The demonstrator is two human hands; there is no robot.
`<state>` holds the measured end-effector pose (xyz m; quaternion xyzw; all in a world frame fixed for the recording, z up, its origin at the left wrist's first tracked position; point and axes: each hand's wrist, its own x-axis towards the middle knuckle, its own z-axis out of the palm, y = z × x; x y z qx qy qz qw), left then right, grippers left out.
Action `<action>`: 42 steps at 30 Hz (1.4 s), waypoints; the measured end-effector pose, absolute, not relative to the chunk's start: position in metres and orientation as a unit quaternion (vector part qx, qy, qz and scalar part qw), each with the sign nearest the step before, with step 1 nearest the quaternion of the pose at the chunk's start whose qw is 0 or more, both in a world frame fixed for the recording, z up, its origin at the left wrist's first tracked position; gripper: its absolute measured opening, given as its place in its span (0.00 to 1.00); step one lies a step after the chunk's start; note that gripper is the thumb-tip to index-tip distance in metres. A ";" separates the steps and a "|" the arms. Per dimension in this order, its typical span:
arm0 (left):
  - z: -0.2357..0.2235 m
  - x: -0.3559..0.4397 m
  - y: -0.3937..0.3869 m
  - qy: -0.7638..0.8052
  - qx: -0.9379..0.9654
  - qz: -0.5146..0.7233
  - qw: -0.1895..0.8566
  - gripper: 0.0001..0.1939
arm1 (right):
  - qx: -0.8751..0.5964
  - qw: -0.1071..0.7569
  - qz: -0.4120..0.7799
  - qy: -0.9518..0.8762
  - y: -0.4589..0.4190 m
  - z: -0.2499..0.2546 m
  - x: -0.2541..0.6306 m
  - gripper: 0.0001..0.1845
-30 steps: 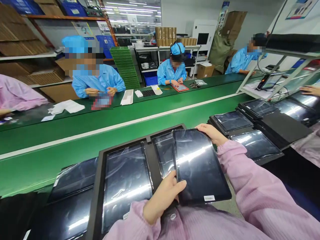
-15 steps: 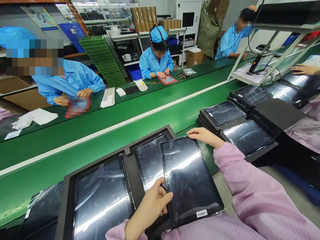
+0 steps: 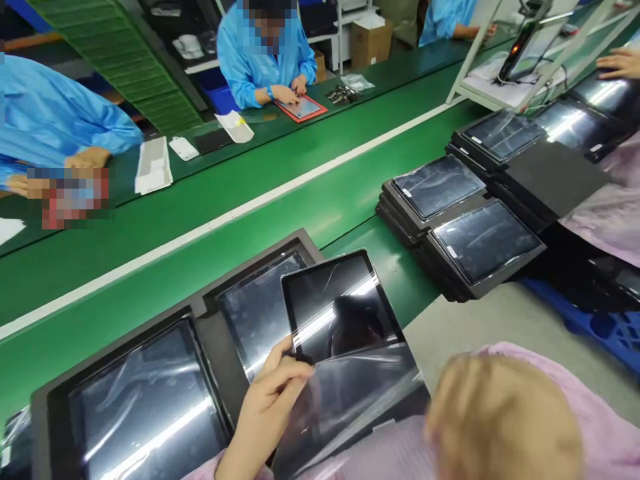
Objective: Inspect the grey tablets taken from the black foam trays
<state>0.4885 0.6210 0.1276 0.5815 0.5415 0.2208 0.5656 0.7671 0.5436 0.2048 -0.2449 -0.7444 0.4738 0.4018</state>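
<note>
Near centre, just over the black tray (image 3: 210,317): tablet (image 3: 340,310) held screen-up, tilted, its far edge over the green conveyor belt (image 3: 150,267). Left hand (image 3: 267,400) closed on the tablet's near-left edge, thumb and fingers pinching there; a clear film sheet (image 3: 350,393) lies across the tablet's near half, its edge at the same fingers. Cannot tell whether the fingers pinch film, tablet, or both. Right hand (image 3: 500,420) very close to the camera at near right, blurred; grip state cannot be told, contact with the tablet not visible.

Tray holds two more screens: one in the left compartment (image 3: 145,413), one in the right compartment (image 3: 255,313), the latter partly under the held tablet. Both show glare streaks.

Right of the tablet, well apart: stacked trays with screens (image 3: 465,220). Far side of the belt: two people in blue coats; one has hands on a red-framed panel (image 3: 303,107). Another person's hand (image 3: 620,63) at far right.
</note>
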 end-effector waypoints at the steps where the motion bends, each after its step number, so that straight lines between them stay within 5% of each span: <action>1: 0.128 0.487 0.623 0.536 0.585 0.213 0.570 0.12 | -0.315 0.421 0.419 -0.740 0.543 0.198 0.774 0.21; 5: 0.134 0.485 0.627 0.580 0.551 0.203 0.565 0.16 | -0.464 0.345 0.206 -0.789 0.541 0.164 0.787 0.17; 9: 0.147 0.500 0.632 0.645 0.470 0.233 0.556 0.17 | -0.363 0.272 0.220 -0.864 0.528 0.156 0.773 0.15; 13: 0.156 0.524 0.650 0.676 0.448 0.250 0.529 0.35 | -0.325 0.260 0.262 -0.871 0.530 0.164 0.765 0.11; 20: 0.166 0.541 0.681 0.621 0.453 0.182 0.613 0.16 | -0.454 0.297 0.211 -0.813 0.574 0.155 0.775 0.08; 30: 0.167 0.534 0.689 0.609 0.458 0.143 0.632 0.16 | -0.614 0.420 0.163 -0.648 0.660 0.121 0.778 0.16; 42: 0.178 0.545 0.686 0.643 0.453 0.128 0.604 0.18 | -0.549 0.450 0.268 -0.651 0.597 0.138 0.772 0.10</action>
